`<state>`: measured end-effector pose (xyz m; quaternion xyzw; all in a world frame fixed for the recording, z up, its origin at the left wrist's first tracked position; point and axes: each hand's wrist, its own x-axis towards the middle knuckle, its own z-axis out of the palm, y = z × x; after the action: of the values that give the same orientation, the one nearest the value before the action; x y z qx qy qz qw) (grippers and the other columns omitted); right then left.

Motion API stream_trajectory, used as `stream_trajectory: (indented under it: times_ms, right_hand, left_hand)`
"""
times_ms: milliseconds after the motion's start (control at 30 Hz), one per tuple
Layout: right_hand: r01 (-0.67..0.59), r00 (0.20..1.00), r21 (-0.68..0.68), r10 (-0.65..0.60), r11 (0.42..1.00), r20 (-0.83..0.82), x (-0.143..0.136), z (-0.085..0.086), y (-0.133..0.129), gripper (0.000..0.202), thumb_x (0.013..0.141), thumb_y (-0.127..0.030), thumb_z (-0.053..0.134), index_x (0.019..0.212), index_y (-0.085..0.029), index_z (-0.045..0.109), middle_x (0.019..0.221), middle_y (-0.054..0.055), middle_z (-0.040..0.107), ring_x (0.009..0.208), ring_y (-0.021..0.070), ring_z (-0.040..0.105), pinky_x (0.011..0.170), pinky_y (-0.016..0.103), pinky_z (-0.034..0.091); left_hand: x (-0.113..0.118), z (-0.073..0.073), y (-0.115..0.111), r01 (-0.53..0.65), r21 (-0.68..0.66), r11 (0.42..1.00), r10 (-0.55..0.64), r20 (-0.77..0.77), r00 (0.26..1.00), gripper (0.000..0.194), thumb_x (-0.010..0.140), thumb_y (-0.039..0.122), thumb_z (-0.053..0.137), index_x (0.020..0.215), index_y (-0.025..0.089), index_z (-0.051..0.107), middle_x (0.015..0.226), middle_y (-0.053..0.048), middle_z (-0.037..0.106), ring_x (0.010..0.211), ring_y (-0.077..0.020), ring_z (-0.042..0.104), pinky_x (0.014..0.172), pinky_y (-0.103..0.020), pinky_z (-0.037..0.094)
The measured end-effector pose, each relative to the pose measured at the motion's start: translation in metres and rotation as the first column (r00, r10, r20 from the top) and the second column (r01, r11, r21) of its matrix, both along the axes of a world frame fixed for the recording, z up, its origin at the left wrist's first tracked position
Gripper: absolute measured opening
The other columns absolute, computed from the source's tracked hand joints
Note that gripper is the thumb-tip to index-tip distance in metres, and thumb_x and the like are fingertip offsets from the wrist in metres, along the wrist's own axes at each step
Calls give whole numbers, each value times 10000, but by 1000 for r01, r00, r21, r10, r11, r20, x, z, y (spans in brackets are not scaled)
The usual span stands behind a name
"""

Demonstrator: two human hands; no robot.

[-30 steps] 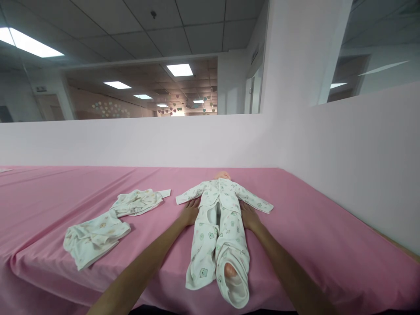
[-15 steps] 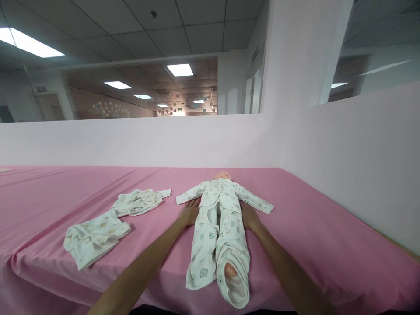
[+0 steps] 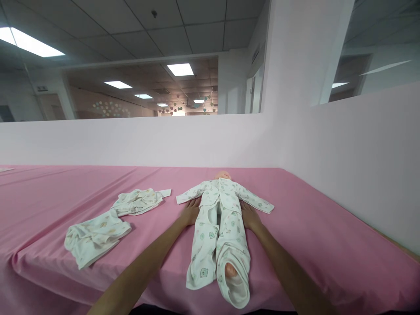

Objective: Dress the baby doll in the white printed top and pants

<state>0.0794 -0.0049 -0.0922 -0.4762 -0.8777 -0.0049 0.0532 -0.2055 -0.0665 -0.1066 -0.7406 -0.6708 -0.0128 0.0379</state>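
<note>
Crumpled printed clothes (image 3: 105, 229) are trailing back from the front edge of the pink-covered table (image 3: 328, 227). Your left hand (image 3: 190, 213) is resting flat, gripping nothing, against the dressed doll (image 3: 226, 199), which is stretching from near the back edge to the front; your right hand (image 3: 250, 217) is lying likewise (partly under a sleeve (image 3: 257, 203)).

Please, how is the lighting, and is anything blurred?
Head view: a rectangular white ceiling light burns out; head view: the white printed fabric doll outfit is softly lit; head view: no strong motion blur shows, but small prints look soft.
</note>
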Motion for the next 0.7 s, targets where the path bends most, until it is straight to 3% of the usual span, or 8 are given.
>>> stream_trajectory:
  times_ms: [700]
  right_hand:
    - [2,1000,0,-2,1000,-28,0,0,0,730,922,-387,426,1572,-124,227,1630,93,188,1505,266,186,1205,397,170]
  left_hand:
    - [0,-1,1,3,15,1000,-3,23,1000,756,933,538,439,1566,152,294,1642,-131,162,1505,-347,124,1208,-475,137]
